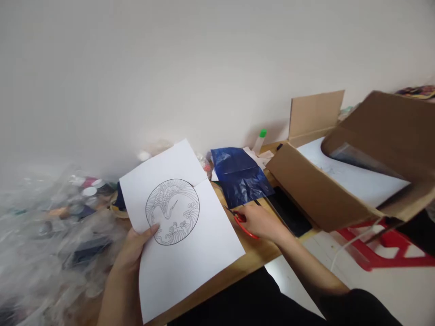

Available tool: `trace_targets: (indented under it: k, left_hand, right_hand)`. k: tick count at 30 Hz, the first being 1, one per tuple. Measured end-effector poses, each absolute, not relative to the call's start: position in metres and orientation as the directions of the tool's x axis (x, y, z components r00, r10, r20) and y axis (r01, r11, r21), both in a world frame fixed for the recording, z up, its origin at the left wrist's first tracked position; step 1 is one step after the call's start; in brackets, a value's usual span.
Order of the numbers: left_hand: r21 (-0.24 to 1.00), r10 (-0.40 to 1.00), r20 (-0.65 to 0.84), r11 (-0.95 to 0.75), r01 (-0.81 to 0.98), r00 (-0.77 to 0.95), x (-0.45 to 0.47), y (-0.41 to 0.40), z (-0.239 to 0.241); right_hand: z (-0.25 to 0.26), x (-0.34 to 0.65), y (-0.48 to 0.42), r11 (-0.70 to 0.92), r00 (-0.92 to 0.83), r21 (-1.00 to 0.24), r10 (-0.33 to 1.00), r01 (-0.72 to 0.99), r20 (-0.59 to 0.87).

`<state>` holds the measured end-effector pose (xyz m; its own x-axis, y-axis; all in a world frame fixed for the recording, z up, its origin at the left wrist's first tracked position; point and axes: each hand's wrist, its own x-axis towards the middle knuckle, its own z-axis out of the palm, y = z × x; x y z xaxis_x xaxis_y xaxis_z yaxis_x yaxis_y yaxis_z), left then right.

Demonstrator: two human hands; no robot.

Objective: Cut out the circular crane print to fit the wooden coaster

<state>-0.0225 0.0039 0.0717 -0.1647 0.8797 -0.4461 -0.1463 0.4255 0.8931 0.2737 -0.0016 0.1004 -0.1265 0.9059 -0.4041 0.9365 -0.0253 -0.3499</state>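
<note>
Matt paper sheet [183,226], seemingly wooden table [253,256]

A single head-worn camera looks forward and slightly down from close above the wooden surface [251,260], tilted, facing a pale wall [170,68] that fills the upper frame.

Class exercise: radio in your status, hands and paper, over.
Left hand holds drawing sheet up. Right hand on red scissors on table. Blue sheet and box lie beyond.
</note>
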Motion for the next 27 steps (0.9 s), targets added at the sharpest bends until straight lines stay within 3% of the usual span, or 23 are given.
trace_targets:
  k: [2,6,14,17,20,21,23,25,27]
  left_hand:
    - [0.892,0.883,-0.447,0.426,-0.151,-0.144,-0.019,0.003,0.060]
    - [0.916,0.910,-0.401,0.398,-0.054,-0.105,-0.017,0.004,0.042]
    - [0.946,0.948,-0.313,0.317,0.066,-0.057,-0.023,0.002,0.032]
    - [0.952,0.953,-0.301,0.302,0.053,-0.030,-0.022,0.000,0.032]
    - [0.959,0.959,-0.282,0.282,0.027,-0.020,-0.021,-0.001,0.033]
    - [0.959,0.959,-0.282,0.282,0.025,-0.016,-0.021,-0.001,0.032]
    - [0.955,0.955,-0.295,0.295,0.032,-0.004,-0.020,-0.001,0.032]
    - [0.951,0.952,-0.306,0.306,0.044,0.006,-0.019,-0.001,0.031]
    - [0.946,0.948,-0.320,0.319,0.049,0.004,-0.018,-0.001,0.032]
  right_hand:
    - [0.087,0.269,-0.019,-0.114,0.027,-0.195,0.916,0.974,-0.399]
    - [0.074,0.263,-0.028,-0.221,0.156,-0.113,0.896,0.969,-0.415]
    - [0.072,0.267,-0.011,-0.119,0.046,-0.161,0.915,0.980,-0.400]
    - [0.075,0.283,-0.021,-0.117,0.057,-0.179,0.949,0.977,-0.311]
    - [0.070,0.316,-0.041,-0.243,0.225,-0.123,0.963,0.962,-0.148]
    - [0.065,0.328,-0.047,-0.338,0.339,-0.106,0.941,0.935,-0.011]
    - [0.053,0.347,-0.058,-0.387,0.391,-0.088,0.920,0.918,0.036]
    - [0.041,0.352,-0.065,-0.297,0.318,-0.162,0.940,0.941,0.124]
    - [0.036,0.340,-0.072,-0.079,0.155,-0.288,0.955,0.954,0.252]
